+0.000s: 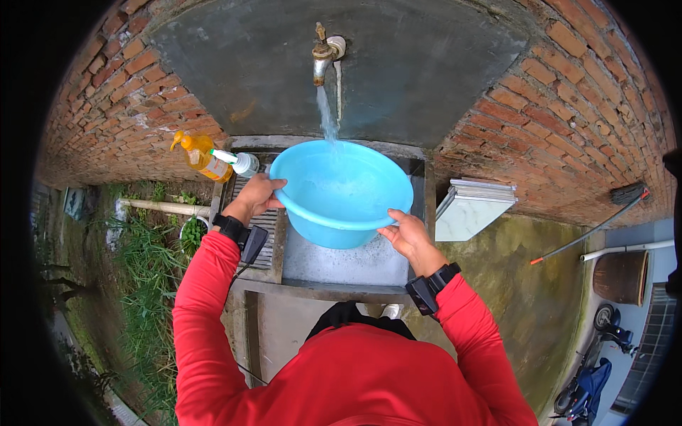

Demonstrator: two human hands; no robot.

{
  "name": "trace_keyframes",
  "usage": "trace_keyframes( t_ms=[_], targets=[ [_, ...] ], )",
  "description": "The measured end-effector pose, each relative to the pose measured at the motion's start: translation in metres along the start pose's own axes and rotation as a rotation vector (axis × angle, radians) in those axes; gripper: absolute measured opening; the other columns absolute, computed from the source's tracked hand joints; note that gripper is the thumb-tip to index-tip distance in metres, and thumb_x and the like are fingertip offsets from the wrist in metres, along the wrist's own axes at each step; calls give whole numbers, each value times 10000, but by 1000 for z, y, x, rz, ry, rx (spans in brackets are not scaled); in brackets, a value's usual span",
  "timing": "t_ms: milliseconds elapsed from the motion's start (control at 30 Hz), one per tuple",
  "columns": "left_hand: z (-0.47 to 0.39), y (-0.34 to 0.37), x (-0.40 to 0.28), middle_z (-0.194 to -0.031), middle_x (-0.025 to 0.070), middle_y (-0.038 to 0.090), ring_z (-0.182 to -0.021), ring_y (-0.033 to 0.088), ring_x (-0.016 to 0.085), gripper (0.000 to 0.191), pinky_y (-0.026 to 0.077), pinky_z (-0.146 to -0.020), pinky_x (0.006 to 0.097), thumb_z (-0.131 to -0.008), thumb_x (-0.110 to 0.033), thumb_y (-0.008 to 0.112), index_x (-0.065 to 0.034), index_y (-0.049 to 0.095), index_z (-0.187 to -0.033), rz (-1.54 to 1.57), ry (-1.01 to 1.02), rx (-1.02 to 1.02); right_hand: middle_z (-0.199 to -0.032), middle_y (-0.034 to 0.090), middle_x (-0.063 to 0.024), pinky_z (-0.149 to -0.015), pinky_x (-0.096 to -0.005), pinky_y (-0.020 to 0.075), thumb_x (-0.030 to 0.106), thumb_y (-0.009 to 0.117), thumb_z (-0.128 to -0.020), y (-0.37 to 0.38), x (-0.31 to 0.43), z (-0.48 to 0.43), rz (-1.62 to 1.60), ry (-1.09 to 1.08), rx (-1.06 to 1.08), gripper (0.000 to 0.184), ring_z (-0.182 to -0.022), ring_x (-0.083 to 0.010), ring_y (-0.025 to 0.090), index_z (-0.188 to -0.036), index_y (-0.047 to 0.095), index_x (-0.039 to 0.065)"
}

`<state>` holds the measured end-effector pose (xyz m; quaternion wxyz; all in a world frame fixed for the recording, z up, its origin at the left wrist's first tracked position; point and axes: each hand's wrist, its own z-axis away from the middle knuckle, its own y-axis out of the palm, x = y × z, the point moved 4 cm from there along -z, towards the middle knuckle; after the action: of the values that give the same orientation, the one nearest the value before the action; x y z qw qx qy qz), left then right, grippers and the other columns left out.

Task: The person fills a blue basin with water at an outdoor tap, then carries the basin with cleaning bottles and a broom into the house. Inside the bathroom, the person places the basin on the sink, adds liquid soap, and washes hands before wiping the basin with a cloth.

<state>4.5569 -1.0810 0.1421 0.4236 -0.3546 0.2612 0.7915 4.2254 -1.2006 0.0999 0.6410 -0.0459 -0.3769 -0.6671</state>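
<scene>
A light blue plastic basin [341,183] is tilted under an old metal tap [321,56] on the wall, and a stream of water [326,114] runs into it. Some water is visible inside. My left hand [257,196] grips the basin's left rim, thumb on top. On the front right, my right hand [406,233] holds the rim between thumb and fingers. Beneath the basin is a concrete sink [346,290] with wet, whitish suds or water on its bottom.
Left of the basin, an orange pump bottle [205,160] and a white spray bottle [245,164] stand by a ribbed washboard [265,234]. Brick walls [554,122] flank the sink. Stacked white tiles [471,210] are at the right, with a mop [591,229] beyond.
</scene>
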Motion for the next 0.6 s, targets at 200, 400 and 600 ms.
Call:
trace_keyframes(
  t_ms=[200, 400, 600],
  targets=[
    [11, 65, -29, -1083, 204, 612, -803, 688, 247, 493, 632, -618, 336, -928, -37, 535, 82, 322, -1356, -305, 180, 15, -1282, 476, -170, -944, -418, 505, 119, 580, -886, -64, -60, -28, -183, 255, 6, 421, -1109, -309, 548, -1266, 444, -1],
    [60, -10, 21, -1211, 158, 590, -957, 669, 227, 669, 622, -652, 334, -932, -5, 520, -72, 168, -1497, -147, 297, 7, -1305, 499, -177, -937, -451, 506, 133, 590, -882, -34, -104, -52, -235, 353, 237, 491, -1145, -319, 559, -1325, 418, 6],
    [0, -27, 54, -1215, 173, 578, -960, 668, 247, 630, 628, -652, 351, -920, 13, 512, -57, 221, -1475, -88, 184, 41, -1249, 541, -211, -811, -432, 578, 114, 564, -884, -8, -45, -41, 177, 134, 374, 495, -1027, -327, 632, -1321, 394, -46]
  ],
)
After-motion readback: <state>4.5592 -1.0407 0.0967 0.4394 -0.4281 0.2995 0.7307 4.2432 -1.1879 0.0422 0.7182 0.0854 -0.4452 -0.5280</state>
